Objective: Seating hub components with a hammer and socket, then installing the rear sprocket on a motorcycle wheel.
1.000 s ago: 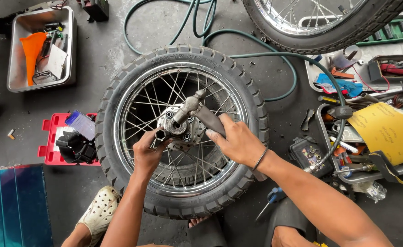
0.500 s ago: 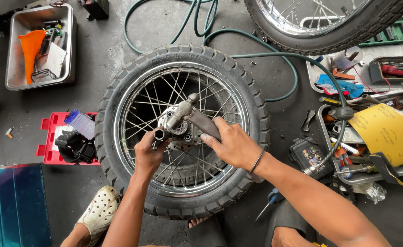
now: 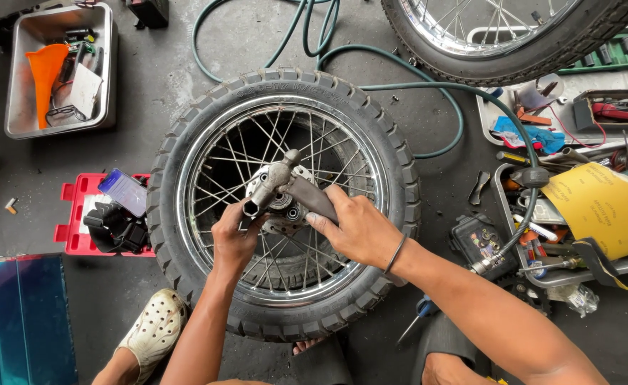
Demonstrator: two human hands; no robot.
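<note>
Wheel (image 3: 283,203) lies flat on the grey floor, mid-frame, spokes up, with its hub (image 3: 282,203) in the centre of the rim. Both my forearms come up from the bottom edge of the picture and meet over that hub. My left hand (image 3: 234,242) sits just below and left of it, fingers curled tight around the lower end of a metal rod (image 3: 269,184) that slants up and right across the hub. My right hand (image 3: 356,228), with a dark band at the wrist, lies palm-down to the right of the hub, fingers closed over a grey strip of sandpaper (image 3: 312,197) pressed against the rod and hub. So the hub rests between my two hands, touched from both sides. A red tray (image 3: 71,217) lies left of the tyre, a green hose (image 3: 428,93) curls at the upper middle, and a yellow sheet (image 3: 603,207) sits at the right edge.
</note>
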